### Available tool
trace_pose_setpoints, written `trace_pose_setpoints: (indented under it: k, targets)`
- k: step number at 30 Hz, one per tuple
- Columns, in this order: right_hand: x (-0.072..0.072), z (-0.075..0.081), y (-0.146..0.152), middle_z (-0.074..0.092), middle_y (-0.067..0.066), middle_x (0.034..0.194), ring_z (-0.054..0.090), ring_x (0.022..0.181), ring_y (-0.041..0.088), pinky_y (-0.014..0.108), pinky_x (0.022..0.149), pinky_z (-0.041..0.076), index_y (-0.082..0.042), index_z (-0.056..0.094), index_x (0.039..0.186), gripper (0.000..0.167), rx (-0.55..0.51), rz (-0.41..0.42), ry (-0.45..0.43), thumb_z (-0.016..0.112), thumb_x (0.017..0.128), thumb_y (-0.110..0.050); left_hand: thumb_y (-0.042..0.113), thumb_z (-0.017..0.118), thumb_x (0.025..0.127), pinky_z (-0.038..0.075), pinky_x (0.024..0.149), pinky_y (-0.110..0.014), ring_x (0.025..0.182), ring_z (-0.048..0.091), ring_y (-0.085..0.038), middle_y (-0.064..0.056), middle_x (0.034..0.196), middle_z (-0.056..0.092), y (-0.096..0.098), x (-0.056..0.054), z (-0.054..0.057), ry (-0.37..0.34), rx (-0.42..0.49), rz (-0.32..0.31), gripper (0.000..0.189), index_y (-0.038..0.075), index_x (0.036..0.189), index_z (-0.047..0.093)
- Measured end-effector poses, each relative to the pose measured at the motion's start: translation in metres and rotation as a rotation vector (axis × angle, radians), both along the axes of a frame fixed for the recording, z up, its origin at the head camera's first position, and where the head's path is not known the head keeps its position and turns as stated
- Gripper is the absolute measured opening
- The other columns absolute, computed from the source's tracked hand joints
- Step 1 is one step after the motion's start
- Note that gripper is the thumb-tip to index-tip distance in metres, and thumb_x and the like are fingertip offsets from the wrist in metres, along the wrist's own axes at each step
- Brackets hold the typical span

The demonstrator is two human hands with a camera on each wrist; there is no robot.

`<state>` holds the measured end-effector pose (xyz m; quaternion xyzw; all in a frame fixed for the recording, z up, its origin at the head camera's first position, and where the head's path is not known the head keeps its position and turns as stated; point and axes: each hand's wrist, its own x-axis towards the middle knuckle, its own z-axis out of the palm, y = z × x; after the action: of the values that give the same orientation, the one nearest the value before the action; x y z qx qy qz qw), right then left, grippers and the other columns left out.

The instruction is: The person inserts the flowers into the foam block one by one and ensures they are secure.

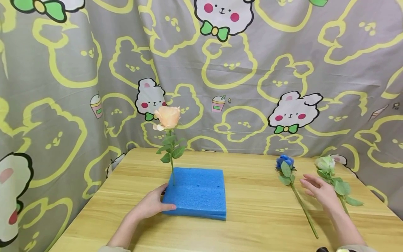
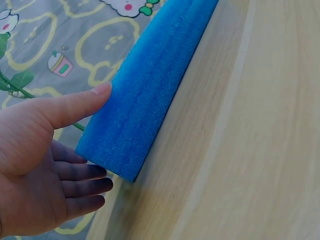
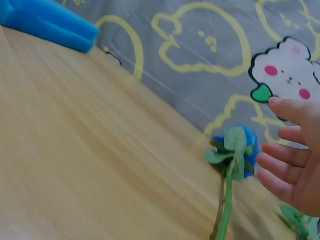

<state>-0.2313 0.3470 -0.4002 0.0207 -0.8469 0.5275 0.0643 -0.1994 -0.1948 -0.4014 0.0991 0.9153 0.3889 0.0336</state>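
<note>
Left of centre in the head view, the block [image 1: 195,196] lies flat on the table [image 1: 252,224], and the peach rose [image 1: 168,117] stands nearly upright from its left part, presumably kept up by the foam around its stem. The left hand [image 1: 151,204] spans the near left corner, thumb at the front edge and fingers along the side, which looks like light steadying rather than a firm grasp. Toward the right, the blue rose [image 1: 284,162] and white rose [image 1: 325,163] lie with blooms toward the far edge and stems toward the near side, probably for easy reach. Between them is the right hand [image 1: 321,192], fingers loosely bent, holding nothing; the two hands are well apart. A broad stretch of wood separates block and blue rose, while the curtain [image 1: 242,94] bounds the table's far edge.

At lower left of the left wrist view, the thumb touches the block's edge and the straight fingers reach past its corner; wood extends to the right.

At the right edge of the right wrist view, the fingers are just beside the blue bloom; I cannot tell whether any touches. The block's corner is at upper left, with wood between.
</note>
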Motion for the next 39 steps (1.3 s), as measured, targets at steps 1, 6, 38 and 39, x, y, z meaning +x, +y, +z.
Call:
trace_pose_setpoints:
  k: [1, 6, 38, 39]
  targets:
    - [-0.001, -0.002, 0.002, 0.052, -0.031, 0.093, 0.055, 0.084, -0.011, 0.021, 0.073, 0.052, 0.014, 0.029, 0.136, 0.066, -0.007, 0.002, -0.008, 0.053, 0.095, -0.032, 0.039, 0.078, 0.072, 0.039, 0.095, -0.051, 0.118, 0.046, -0.039, -0.027, 0.132, 0.045, 0.000, 0.000, 0.000, 0.000, -0.001, 0.000, 0.095, -0.013, 0.136, 0.033]
    - [-0.004, -0.013, 0.008, 0.064, -0.006, 0.098, 0.063, 0.081, 0.003, 0.029, 0.071, 0.054, 0.018, 0.025, 0.135, 0.068, -0.068, 0.015, -0.072, 0.054, 0.095, -0.028, 0.037, 0.079, 0.072, 0.040, 0.095, -0.051, 0.118, 0.046, -0.039, -0.027, 0.132, 0.045, 0.000, 0.001, 0.001, -0.003, -0.002, -0.002, 0.094, -0.013, 0.136, 0.033]
    - [-0.010, -0.026, 0.012, 0.066, 0.009, 0.095, 0.059, 0.074, 0.012, 0.028, 0.062, 0.051, 0.016, 0.040, 0.129, 0.060, 0.135, 0.079, -0.260, 0.065, 0.087, -0.019, 0.034, 0.079, 0.072, 0.040, 0.095, -0.050, 0.117, 0.047, -0.039, -0.028, 0.131, 0.046, 0.001, 0.002, 0.001, 0.021, 0.006, -0.014, 0.092, -0.014, 0.136, 0.033]
    - [-0.010, -0.026, 0.011, 0.066, 0.008, 0.094, 0.059, 0.072, 0.013, 0.028, 0.061, 0.050, 0.016, 0.040, 0.128, 0.060, 0.140, 0.080, -0.257, 0.065, 0.087, -0.018, 0.034, 0.079, 0.072, 0.040, 0.095, -0.050, 0.117, 0.047, -0.039, -0.028, 0.131, 0.046, 0.001, 0.002, 0.001, 0.020, 0.003, -0.013, 0.092, -0.014, 0.136, 0.033]
